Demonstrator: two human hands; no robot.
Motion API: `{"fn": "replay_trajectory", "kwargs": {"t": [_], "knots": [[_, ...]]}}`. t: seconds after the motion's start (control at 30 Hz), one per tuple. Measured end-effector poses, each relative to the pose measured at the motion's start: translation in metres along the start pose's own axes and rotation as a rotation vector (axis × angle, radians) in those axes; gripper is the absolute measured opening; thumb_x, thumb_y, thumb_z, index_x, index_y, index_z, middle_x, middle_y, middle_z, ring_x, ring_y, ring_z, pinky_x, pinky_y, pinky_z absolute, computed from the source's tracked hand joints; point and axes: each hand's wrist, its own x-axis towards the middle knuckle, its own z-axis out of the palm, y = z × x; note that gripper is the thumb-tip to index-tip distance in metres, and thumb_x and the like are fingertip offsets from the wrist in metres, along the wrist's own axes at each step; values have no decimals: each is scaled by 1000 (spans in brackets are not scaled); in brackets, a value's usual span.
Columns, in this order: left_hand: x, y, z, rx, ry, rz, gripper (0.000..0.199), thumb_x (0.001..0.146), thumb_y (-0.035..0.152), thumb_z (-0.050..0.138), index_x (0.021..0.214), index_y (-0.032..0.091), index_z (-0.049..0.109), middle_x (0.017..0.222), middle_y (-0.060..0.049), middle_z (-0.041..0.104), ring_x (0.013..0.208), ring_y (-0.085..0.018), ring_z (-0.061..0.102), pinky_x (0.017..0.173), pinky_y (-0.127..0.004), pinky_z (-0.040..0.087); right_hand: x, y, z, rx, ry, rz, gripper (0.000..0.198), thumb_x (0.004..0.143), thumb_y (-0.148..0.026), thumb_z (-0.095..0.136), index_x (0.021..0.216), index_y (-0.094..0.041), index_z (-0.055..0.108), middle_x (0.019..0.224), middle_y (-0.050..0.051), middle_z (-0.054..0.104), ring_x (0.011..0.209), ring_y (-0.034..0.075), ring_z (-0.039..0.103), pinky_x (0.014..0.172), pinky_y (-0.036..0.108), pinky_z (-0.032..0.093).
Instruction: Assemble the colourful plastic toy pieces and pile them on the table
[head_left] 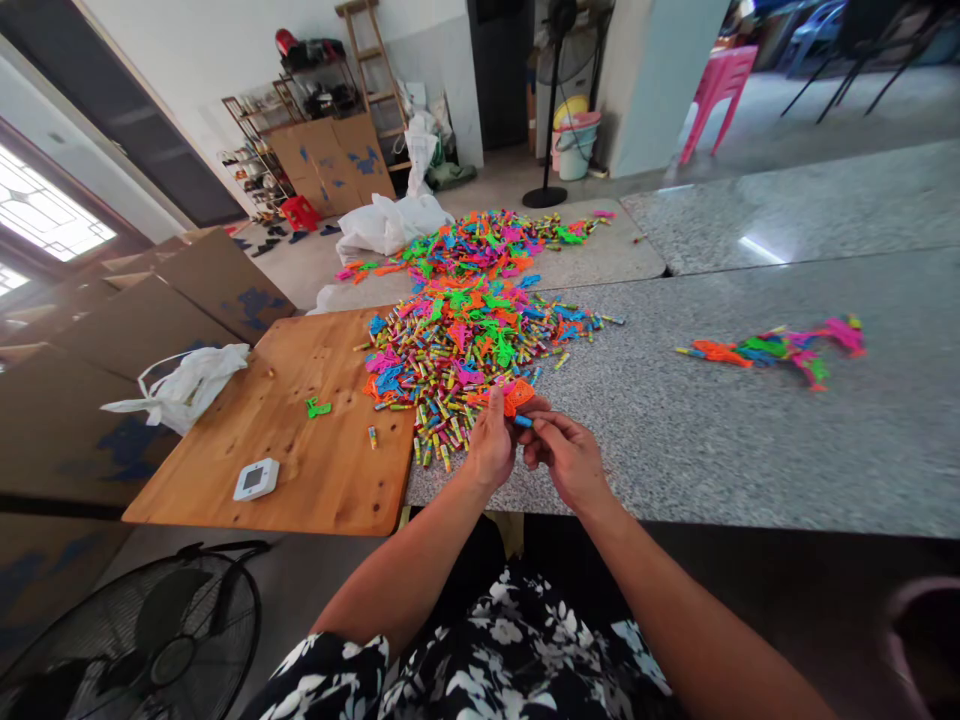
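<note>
A white square plastic device with a grey display [256,480] rests on the brown wooden surface [322,475] at left, near a crumpled white plastic bag [196,388]. A round black fan [172,660] stands near left; a brown wooden ladder [369,53] and pink plastic stool [727,70] stand far.

Pile [480,335] spread ctr, across near tabletop [675,450] & far tabletop [615,262]. Heap [784,350] set apart to R. Board [330,470] placed L, R edge overlapped by pile; device [256,480] seated on it, nr front. Bag [196,386] seen at board's L edge; cartons [169,320] located further L.
</note>
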Motion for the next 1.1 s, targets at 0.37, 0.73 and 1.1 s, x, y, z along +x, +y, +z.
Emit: {"fn": "replay_trajectory", "kwargs": {"t": [0.37,0.73,1.1], "knots": [[12,-22,-4,31,110,157,72,95,77,45,116,14,74,87,-12,78,87,-24,74,73,-32,58,5,-3,-7,207,110,134,25,72,-37,83,87,-20,73,66,1,70,51,11,59,48,22,49],[49,-13,-57,399,169,247,39,90,47,71,116,18,66,107,-10,75,87,-18,72,77,-29,55,57,-49,-135,196,651,-60,4,84,-25,65,86,-22,66,69,-3,66,48,9,55,42,17,45],[166,86,-129,1394,665,112,54,90,62,64,123,20,64,134,-18,66,122,-35,63,97,-42,47,118,14,-67,-1176,86,-6,19,92,-30,63,100,-16,74,103,12,77,83,21,74,74,30,55]]}}
